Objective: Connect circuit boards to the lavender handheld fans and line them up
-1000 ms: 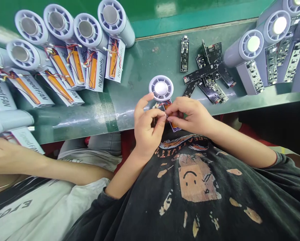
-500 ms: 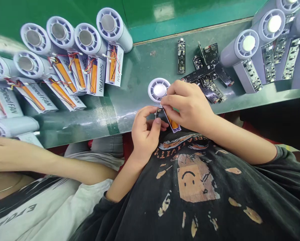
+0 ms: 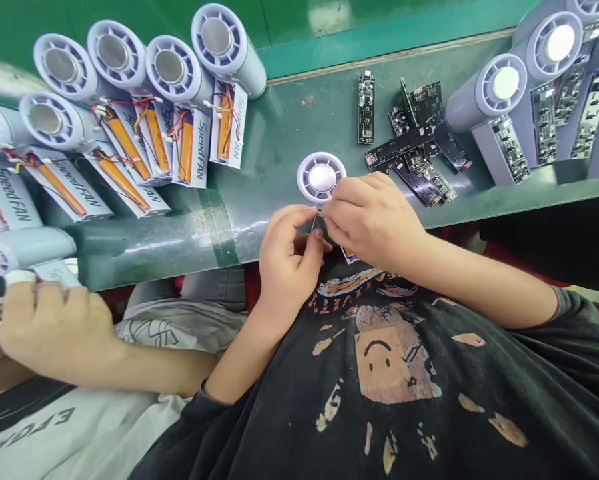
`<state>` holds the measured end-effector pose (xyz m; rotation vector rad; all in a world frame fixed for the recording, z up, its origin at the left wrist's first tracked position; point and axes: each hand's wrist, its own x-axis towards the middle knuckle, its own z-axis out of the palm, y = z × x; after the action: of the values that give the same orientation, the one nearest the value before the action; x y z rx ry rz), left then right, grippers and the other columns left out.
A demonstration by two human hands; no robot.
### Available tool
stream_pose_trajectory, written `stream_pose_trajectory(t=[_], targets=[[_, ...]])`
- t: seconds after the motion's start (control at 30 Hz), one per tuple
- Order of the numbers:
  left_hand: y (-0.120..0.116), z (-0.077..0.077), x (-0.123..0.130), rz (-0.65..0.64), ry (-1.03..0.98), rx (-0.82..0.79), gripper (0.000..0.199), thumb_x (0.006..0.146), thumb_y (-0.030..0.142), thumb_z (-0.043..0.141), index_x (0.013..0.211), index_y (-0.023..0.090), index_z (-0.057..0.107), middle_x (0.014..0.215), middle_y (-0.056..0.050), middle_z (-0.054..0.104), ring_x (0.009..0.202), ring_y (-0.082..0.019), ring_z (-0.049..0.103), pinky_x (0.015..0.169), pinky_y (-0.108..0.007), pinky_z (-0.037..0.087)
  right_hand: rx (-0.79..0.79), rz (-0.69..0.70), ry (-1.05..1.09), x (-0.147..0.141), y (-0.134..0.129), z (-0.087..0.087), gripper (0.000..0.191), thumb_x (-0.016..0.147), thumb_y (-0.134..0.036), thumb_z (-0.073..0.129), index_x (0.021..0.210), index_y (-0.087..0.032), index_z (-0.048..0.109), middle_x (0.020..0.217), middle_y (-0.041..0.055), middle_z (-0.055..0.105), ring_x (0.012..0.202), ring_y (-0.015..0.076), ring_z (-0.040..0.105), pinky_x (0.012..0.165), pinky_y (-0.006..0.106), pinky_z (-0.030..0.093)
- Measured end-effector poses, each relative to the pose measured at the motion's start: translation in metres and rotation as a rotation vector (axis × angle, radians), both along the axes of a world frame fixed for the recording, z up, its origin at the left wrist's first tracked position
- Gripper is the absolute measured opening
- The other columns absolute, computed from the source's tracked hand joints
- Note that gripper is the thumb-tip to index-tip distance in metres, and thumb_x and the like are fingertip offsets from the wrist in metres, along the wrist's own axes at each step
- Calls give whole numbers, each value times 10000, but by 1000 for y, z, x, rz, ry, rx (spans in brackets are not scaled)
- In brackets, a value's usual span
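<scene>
In front of me at the bench edge is a lavender handheld fan [image 3: 322,177], its round head toward the bench and its handle toward my body. The end of the handle, with an orange battery [image 3: 348,253] in it, shows below my right hand. My left hand [image 3: 289,257] grips a small circuit board [image 3: 314,223] on edge between thumb and fingers. Pressed close to the board's upper end, my right hand [image 3: 372,207] is closed in a pinch over the handle. What its fingertips hold is hidden, and they meet the left fingertips just below the fan head.
Several fans with open handles and orange batteries [image 3: 124,187] stand at left. A loose circuit board [image 3: 365,107] lies ahead, beside a pile of boards [image 3: 419,147]. Fans with boards fitted [image 3: 509,150] stand at right. A co-worker's hand [image 3: 54,327] is at lower left.
My right hand has shifted slightly down over the handle, covering more of the battery. The board in my left hand has turned more edge-on. The co-worker's hand has moved into fuller view.
</scene>
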<state>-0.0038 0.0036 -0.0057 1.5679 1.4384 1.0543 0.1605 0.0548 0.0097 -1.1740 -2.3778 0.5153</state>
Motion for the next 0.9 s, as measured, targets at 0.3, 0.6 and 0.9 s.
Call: stream_pose_trajectory(t=[0.3, 0.6, 0.9], targets=[[0, -2, 2, 33, -268, -175, 189, 918, 324, 619, 1098, 268, 610, 1065, -22, 620, 556, -48, 619, 365, -126, 450, -28, 3, 88, 2, -1, -7, 279, 953, -203, 405, 840, -175, 659, 877, 64, 556, 854, 197, 480, 804, 379, 356], [-2, -1, 2, 35, -68, -6, 178, 915, 270, 616, 1091, 259, 637, 1131, -28, 578, 694, -76, 632, 462, -163, 530, -104, -15, 131, 1, -1, -7, 269, 951, -195, 419, 871, -163, 674, 881, 67, 561, 879, 194, 506, 805, 370, 391], [-6, -6, 8, 33, -30, 38, 203, 928, 270, 593, 1129, 265, 619, 1145, -41, 551, 856, -138, 632, 539, -213, 571, -147, -4, 142, 4, 1, -9, 282, 953, -203, 415, 833, -159, 666, 841, 59, 575, 864, 186, 533, 801, 350, 433]])
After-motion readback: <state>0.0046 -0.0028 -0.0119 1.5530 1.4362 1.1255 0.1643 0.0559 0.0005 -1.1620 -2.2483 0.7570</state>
